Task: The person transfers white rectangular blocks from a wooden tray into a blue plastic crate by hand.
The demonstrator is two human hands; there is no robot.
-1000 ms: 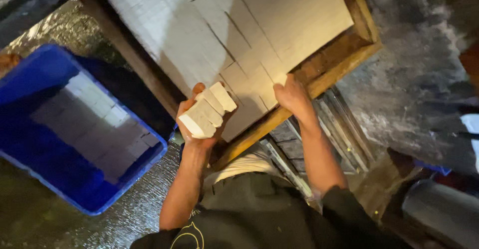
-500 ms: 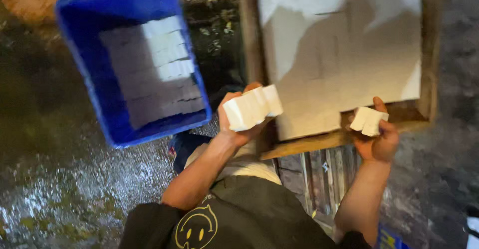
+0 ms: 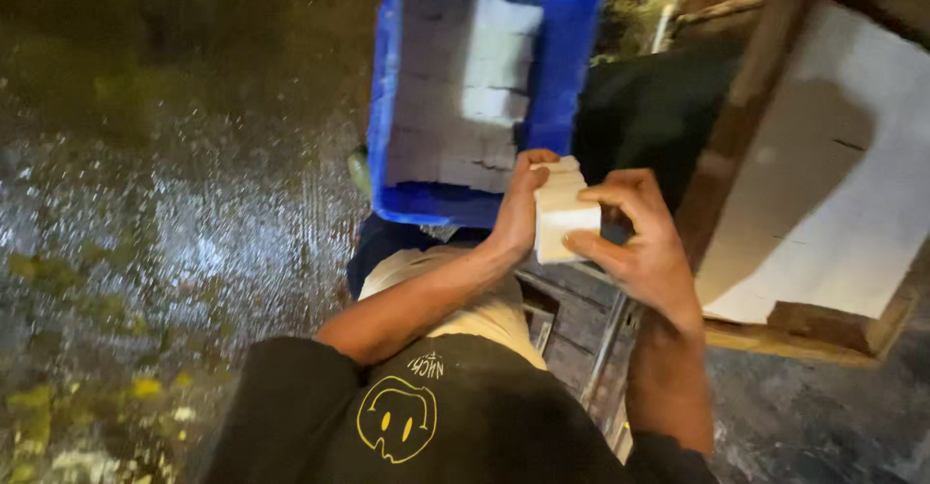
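Observation:
Both my hands grip one stack of white rectangular blocks (image 3: 562, 215). My left hand (image 3: 518, 208) holds its left side, my right hand (image 3: 639, 242) wraps the right side and front. The stack is just in front of a blue plastic crate (image 3: 572, 77) that holds several rows of the same white blocks (image 3: 455, 96). To the right lies a wooden-framed tray (image 3: 746, 125) filled with a white slab (image 3: 843, 193) cut into blocks.
Wet, shiny ground (image 3: 174, 232) spreads to the left, with yellowish debris (image 3: 145, 387) near my body. A dark object (image 3: 649, 106) sits between crate and tray. Metal bars (image 3: 601, 358) run under my arms. My dark shirt with a yellow face print (image 3: 397, 416) fills the bottom.
My view swung left, from the tray toward the crate. My right hand, which had picked up blocks from the tray, has come over and joined them to the stack in my left hand.

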